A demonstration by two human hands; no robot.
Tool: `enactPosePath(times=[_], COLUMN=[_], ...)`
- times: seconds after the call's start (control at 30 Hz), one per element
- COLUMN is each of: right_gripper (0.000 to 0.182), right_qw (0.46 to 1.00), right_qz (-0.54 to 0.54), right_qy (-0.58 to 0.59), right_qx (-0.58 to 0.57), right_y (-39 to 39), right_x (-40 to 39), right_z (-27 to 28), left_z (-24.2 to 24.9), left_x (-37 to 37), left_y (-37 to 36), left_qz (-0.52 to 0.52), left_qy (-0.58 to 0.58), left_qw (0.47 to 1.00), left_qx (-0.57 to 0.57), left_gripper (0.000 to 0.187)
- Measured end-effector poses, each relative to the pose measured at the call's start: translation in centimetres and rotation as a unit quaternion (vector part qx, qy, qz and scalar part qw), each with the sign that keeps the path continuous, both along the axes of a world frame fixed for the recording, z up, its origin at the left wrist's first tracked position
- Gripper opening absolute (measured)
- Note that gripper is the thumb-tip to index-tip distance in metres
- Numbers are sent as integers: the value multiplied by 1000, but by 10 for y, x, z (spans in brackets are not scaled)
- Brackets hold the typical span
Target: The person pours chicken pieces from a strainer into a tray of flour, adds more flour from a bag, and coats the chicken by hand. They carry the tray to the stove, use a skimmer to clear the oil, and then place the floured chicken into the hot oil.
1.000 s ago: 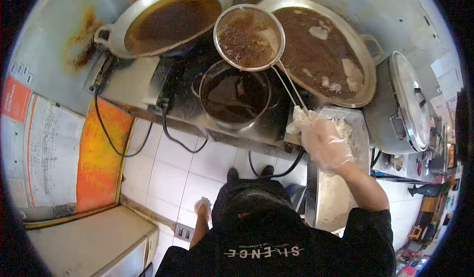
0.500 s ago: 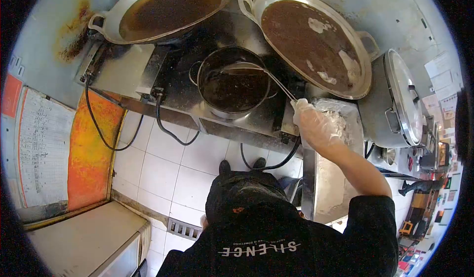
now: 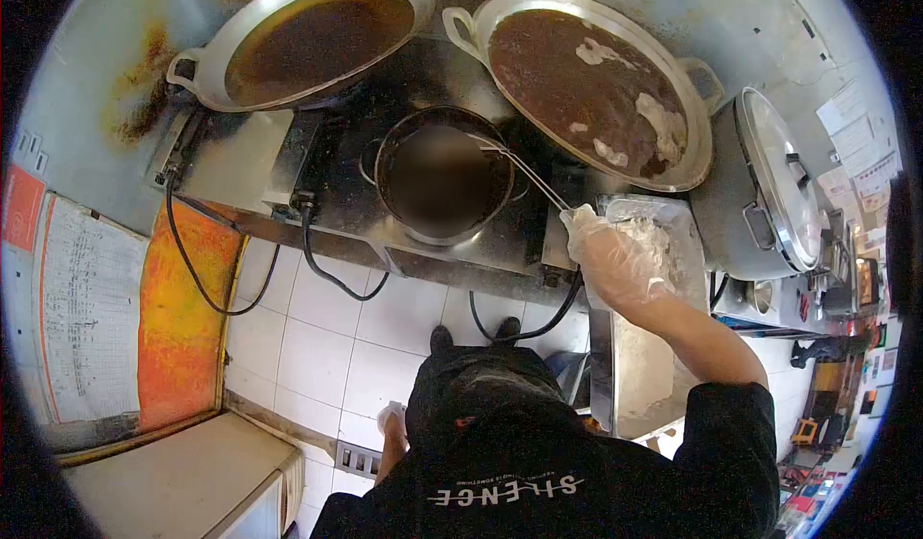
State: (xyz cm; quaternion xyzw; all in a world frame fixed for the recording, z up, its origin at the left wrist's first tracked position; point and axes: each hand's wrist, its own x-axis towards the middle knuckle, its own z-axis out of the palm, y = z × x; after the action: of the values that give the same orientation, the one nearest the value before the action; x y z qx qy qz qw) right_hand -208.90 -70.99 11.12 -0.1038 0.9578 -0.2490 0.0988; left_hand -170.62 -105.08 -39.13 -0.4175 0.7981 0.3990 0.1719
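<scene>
My right hand [image 3: 620,255], in a clear plastic glove, is closed round the handle of a long wire-handled skimmer or ladle [image 3: 536,177]. The utensil reaches left over the rim of a round metal pot [image 3: 444,238] on the stove. Its head is hard to make out, because the pot's middle is blurred. Below my right hand lies a metal tray [image 3: 602,366] with white flour and floury lumps. My left hand [image 3: 391,417], also gloved, hangs low by my left side, away from the stove. Its fingers are too small and partly hidden to read.
Behind the pot stand two wide woks of dark oil, one at left [image 3: 216,53] and one at right [image 3: 707,121]. Pale pieces [image 3: 661,125] float in the right one. A tall lidded pot [image 3: 735,207] stands at far right. Black hoses [image 3: 332,284] hang from the stove front.
The skimmer's visible part has shifted within the pot, and my right hand has lowered slightly. My left hand has come further into view at lower left. The whole view has shifted a little.
</scene>
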Motion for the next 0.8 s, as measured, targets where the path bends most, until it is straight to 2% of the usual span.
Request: enactPosePath(times=[0.03, 0.07, 0.2, 0.3, 0.33, 0.4, 0.43, 0.57, 0.63, 0.67, 0.7, 0.73, 0.8], right_gripper=[21, 23, 26, 26, 27, 31, 31, 29, 28, 27, 25, 24, 28], right_qw=[999, 996, 964, 983, 978, 987, 988, 979, 942, 906, 895, 881, 879], right_qz=[27, 51, 196, 133, 145, 150, 137, 86, 71, 95, 39, -17, -29], right_qy=[7, 16, 95, 33, 47, 35, 24, 128, 199, 241, 234, 226, 95], right_qx=[36, 73, 150, 126, 146, -55, -69, 131, 259, 336, 377, 415, 466], right_y=[1, 4, 14, 14, 21, 55, 64, 107, 145, 174, 192, 206, 231], right_x=[0, -3, -9, 1, -1, -27, -36, -76, -109, -139, -160, -179, -216], right_z=[1, 3, 22, 73, 86, 72, 84, 126, 121, 109, 99, 92, 89], left_z=[8, 12, -11, -27, -32, -40, -43, -62, -18, 5, 34, 39, 47], left_x=[7, 7, 7, 7, 5, 2, -1, -24, -36, -45, -55, -59, -63], left_y=[-5, -6, -13, -16, -18, -21, -23, -35, -19, -9, 1, 2, 5], left_qz=[-75, -82, -116, -168, -185, -221, -240, -334, -311, -304, -304, -293, -271], left_qy=[71, 71, -8, -73, -91, -125, -141, -203, -179, -174, -170, -157, -124], left_qw=[995, 994, 993, 983, 978, 967, 960, 917, 931, 935, 936, 941, 953], left_qx=[-3, -13, -13, -19, -20, -28, -35, -78, -65, -63, -56, -59, -57], left_gripper=[44, 44, 42, 42, 41, 41, 41, 40, 37, 36, 35, 34, 34])
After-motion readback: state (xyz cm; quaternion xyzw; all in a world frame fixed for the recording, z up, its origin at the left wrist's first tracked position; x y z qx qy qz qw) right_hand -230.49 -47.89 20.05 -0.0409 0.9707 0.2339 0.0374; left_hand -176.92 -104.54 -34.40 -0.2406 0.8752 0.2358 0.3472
